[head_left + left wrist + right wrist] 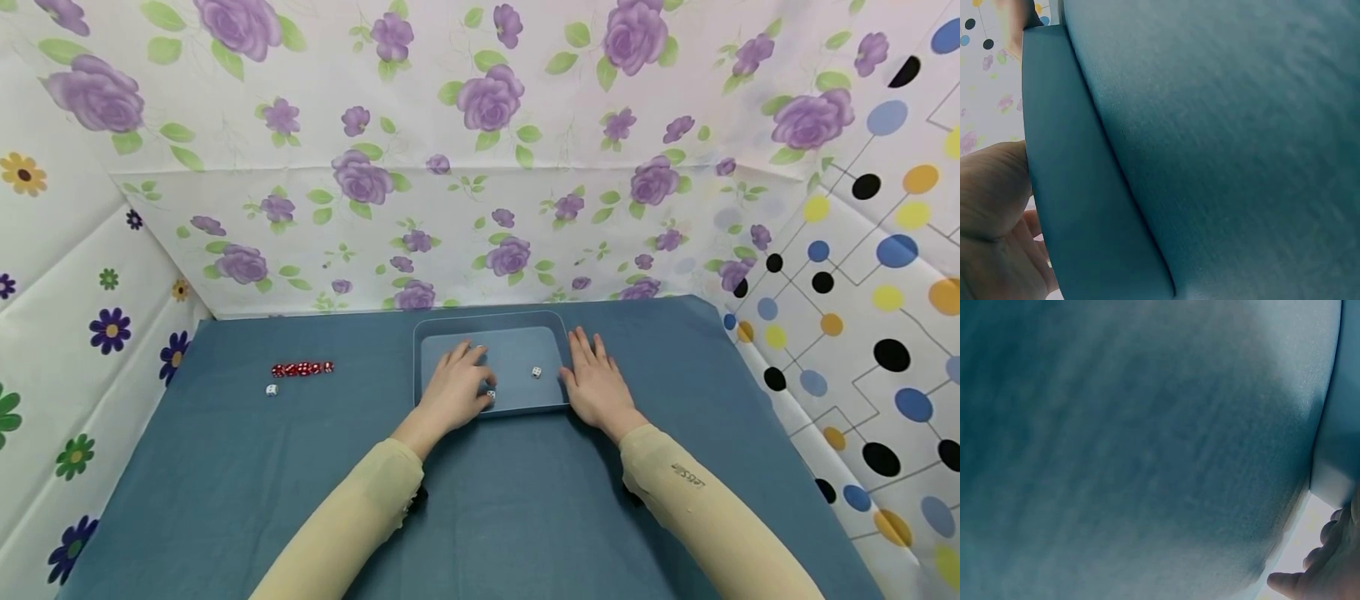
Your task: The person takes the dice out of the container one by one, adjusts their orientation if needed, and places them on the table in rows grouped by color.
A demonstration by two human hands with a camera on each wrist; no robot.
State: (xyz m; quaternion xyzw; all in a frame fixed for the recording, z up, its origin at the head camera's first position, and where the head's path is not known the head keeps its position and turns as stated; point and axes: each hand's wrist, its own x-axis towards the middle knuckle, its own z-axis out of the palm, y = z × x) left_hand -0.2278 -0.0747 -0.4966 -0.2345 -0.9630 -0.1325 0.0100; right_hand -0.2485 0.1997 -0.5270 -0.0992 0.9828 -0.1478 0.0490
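A shallow blue-grey tray (517, 408) lies near the back of the table. My left hand (453, 387) reaches over its left part, and thumb and forefinger pinch a white die (491, 395). In the left wrist view that hand (997, 219) shows behind the tray's side wall (1079, 169). Another white die (536, 372) sits on the tray floor to the right. A small white spot by the left fingertips is too covered to identify. My right hand (597, 383) lies with straight fingers along the tray's right side; part of it (1329, 562) appears in the right wrist view.
Left of the tray, several red dice (302, 369) stand in a row on the blue cloth (225, 467), with one white die (272, 389) just in front. A flower-patterned sheet (300, 225) rises behind the table, and a dotted sheet (847, 333) borders its right side.
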